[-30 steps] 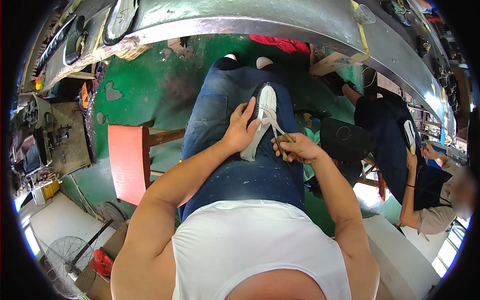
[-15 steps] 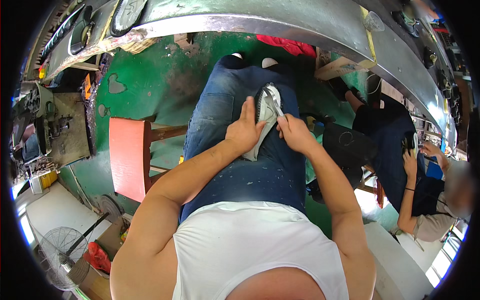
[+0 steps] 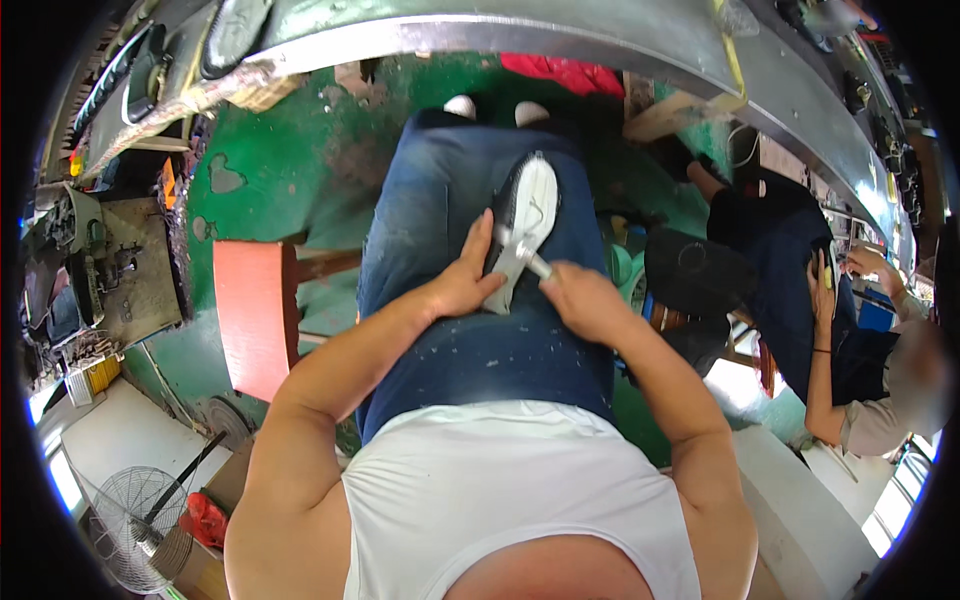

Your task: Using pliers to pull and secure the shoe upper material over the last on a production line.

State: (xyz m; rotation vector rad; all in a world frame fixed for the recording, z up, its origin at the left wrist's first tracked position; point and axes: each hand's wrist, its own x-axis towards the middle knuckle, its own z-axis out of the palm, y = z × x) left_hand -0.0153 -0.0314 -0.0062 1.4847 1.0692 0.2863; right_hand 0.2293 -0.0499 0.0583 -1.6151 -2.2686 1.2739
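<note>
An upturned shoe [image 3: 541, 196] lies on my lap, toe pointing away from me. It has a black upper edge, a whitish underside and a greyish piece at the heel end. Against its left side is my left hand [image 3: 464, 284], fingers stretched along the edge and thumb at the heel, gripping it. My right hand [image 3: 582, 302], closed in a fist, holds the light shaft of a silver metal tool [image 3: 536, 263]. The tool's head is at the heel part of the underside; motion blur hides its exact shape.
A metal bench [image 3: 420, 34] runs across the far side, with another shoe [image 3: 233, 35] on it. A red stool [image 3: 253, 318] stands left, a fan [image 3: 140, 530] lower left. At right sits a co-worker [image 3: 826, 370]; a black seat [image 3: 690, 272] is between us.
The right hand has drawn the tool back from the toe area to the heel end of the shoe. The shoe and left hand have shifted slightly.
</note>
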